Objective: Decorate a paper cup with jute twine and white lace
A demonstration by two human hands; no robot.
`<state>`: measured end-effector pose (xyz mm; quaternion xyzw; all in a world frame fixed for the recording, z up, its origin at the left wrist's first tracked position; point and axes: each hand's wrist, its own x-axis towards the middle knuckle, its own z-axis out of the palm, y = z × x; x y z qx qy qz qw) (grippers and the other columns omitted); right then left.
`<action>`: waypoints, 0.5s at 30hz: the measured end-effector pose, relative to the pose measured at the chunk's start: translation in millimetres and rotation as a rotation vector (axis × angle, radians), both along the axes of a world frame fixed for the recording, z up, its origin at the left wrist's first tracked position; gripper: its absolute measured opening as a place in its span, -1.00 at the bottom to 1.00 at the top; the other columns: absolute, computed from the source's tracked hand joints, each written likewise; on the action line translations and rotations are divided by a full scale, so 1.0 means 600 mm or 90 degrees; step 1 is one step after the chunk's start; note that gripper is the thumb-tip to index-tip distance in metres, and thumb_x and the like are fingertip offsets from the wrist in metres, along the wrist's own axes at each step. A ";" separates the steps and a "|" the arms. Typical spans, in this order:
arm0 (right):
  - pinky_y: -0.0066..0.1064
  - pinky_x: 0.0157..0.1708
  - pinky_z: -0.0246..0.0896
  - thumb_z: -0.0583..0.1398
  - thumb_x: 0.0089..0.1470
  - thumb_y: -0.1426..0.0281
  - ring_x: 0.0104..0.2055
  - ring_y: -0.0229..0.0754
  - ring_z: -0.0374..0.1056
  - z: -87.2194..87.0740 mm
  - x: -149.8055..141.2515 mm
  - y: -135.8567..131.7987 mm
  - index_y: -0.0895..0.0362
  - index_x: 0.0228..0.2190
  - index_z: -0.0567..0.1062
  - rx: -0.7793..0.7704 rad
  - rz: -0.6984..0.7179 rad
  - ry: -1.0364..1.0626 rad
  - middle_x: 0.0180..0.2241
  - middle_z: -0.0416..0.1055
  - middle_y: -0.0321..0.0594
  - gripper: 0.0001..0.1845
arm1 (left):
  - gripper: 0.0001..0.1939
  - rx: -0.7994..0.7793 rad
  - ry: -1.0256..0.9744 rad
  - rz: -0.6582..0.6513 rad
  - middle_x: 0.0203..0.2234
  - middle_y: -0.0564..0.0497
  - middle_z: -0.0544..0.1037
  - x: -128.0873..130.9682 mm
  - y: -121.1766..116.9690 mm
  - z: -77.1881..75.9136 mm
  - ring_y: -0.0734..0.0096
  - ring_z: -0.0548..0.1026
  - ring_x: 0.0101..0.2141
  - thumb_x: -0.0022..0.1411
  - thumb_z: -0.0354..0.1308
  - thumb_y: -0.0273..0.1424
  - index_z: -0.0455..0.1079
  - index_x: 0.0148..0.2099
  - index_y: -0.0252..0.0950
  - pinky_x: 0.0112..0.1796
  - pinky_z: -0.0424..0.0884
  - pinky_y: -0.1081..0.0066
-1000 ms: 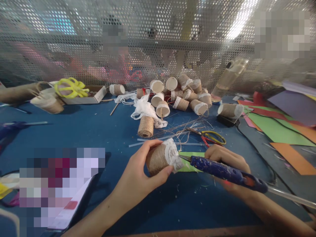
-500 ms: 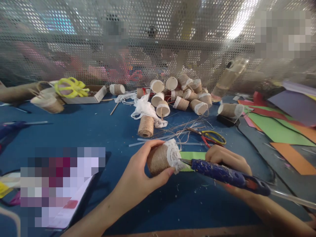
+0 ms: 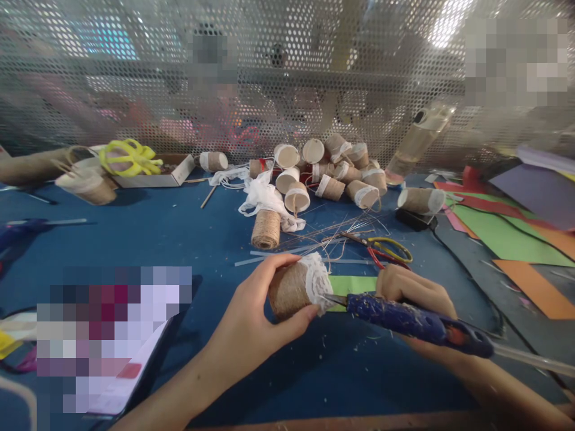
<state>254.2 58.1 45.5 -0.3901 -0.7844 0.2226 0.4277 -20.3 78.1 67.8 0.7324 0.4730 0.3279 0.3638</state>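
Observation:
My left hand (image 3: 265, 317) is closed around a twine-wrapped cup (image 3: 290, 290), tilted on its side with its lace-trimmed end (image 3: 318, 278) facing right. In my right hand (image 3: 420, 293) is a blue hot glue gun (image 3: 399, 316), a clear glue stick (image 3: 530, 357) sticking out of its rear. The gun's metal nozzle meets the lower part of the white lace, near my left thumb. Beneath them lies a strip of green paper (image 3: 353, 284). Just beyond my right hand are scissors (image 3: 386, 248) with yellow and red handles.
Several twine-wrapped cups (image 3: 330, 188) are heaped at the back by the perforated metal screen (image 3: 287, 90). A twine spool (image 3: 266, 230) stands beside white lace (image 3: 260, 200). Coloured paper (image 3: 507, 236) and a black cable lie right; a phone (image 3: 135, 377) lies left. A bottle (image 3: 417, 140) leans behind.
The glue gun's nozzle has shifted slightly down and left along the lace. Both hands keep their holds, and the cup has barely moved.

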 end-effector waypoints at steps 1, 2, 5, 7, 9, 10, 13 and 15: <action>-0.39 -0.54 0.08 0.20 0.22 0.30 -0.53 -0.25 0.18 0.001 -0.001 0.000 0.07 -0.52 0.25 -0.001 0.003 -0.001 -0.53 0.22 -0.31 -0.68 | -0.50 0.001 0.003 -0.001 0.04 -0.01 0.54 0.000 0.000 0.000 0.18 0.53 0.01 0.18 0.32 -0.25 0.28 0.13 -0.11 0.06 0.43 0.16; -0.39 -0.54 0.07 0.20 0.22 0.30 -0.53 -0.25 0.18 0.001 -0.001 0.001 0.07 -0.52 0.25 -0.001 0.004 -0.001 -0.54 0.23 -0.31 -0.68 | -0.50 0.003 0.006 -0.002 0.04 -0.01 0.54 0.000 0.000 0.000 0.19 0.53 0.01 0.18 0.32 -0.25 0.28 0.13 -0.11 0.06 0.43 0.16; -0.40 -0.54 0.05 0.19 0.21 0.35 -0.54 -0.26 0.16 0.001 -0.001 0.000 0.07 -0.53 0.24 -0.001 -0.002 -0.002 -0.55 0.22 -0.32 -0.69 | -0.51 0.011 0.008 -0.003 0.04 0.00 0.54 0.001 0.000 -0.001 0.20 0.53 0.02 0.19 0.32 -0.26 0.28 0.13 -0.11 0.06 0.43 0.17; -0.39 -0.54 0.03 0.18 0.20 0.39 -0.54 -0.26 0.14 -0.001 0.002 -0.001 0.07 -0.52 0.22 -0.005 -0.004 -0.005 -0.54 0.21 -0.33 -0.71 | -0.51 0.013 0.006 -0.001 0.04 0.00 0.54 0.000 0.000 -0.002 0.20 0.53 0.02 0.18 0.32 -0.26 0.28 0.12 -0.12 0.05 0.43 0.18; -0.39 -0.52 0.03 0.16 0.18 0.40 -0.53 -0.25 0.14 -0.004 0.006 -0.002 0.06 -0.50 0.21 -0.013 0.005 -0.014 -0.53 0.20 -0.33 -0.74 | -0.51 0.012 0.009 0.001 0.04 0.00 0.54 0.000 0.001 -0.002 0.20 0.53 0.02 0.18 0.32 -0.25 0.29 0.12 -0.12 0.05 0.43 0.18; -0.38 -0.52 0.03 0.15 0.18 0.40 -0.52 -0.25 0.14 -0.005 0.008 -0.002 0.06 -0.49 0.21 -0.016 0.010 -0.021 -0.52 0.19 -0.33 -0.76 | -0.51 0.012 0.011 0.000 0.04 0.01 0.54 -0.001 0.001 -0.002 0.20 0.52 0.02 0.19 0.32 -0.25 0.29 0.12 -0.12 0.05 0.42 0.19; -0.39 -0.52 0.04 0.14 0.18 0.41 -0.51 -0.25 0.14 -0.004 0.010 -0.002 0.06 -0.48 0.21 -0.006 0.010 -0.039 -0.51 0.20 -0.33 -0.78 | -0.52 0.004 0.013 0.002 0.04 0.02 0.54 -0.002 0.001 0.000 0.21 0.52 0.02 0.19 0.32 -0.24 0.29 0.12 -0.11 0.05 0.42 0.20; -0.40 -0.52 0.07 0.15 0.18 0.43 -0.52 -0.25 0.16 0.001 0.009 -0.002 0.06 -0.49 0.23 0.022 -0.008 -0.044 -0.51 0.22 -0.33 -0.77 | -0.53 -0.002 0.007 0.009 0.02 0.02 0.54 -0.003 0.001 0.000 0.21 0.52 0.00 0.19 0.31 -0.24 0.29 0.11 -0.12 0.04 0.42 0.20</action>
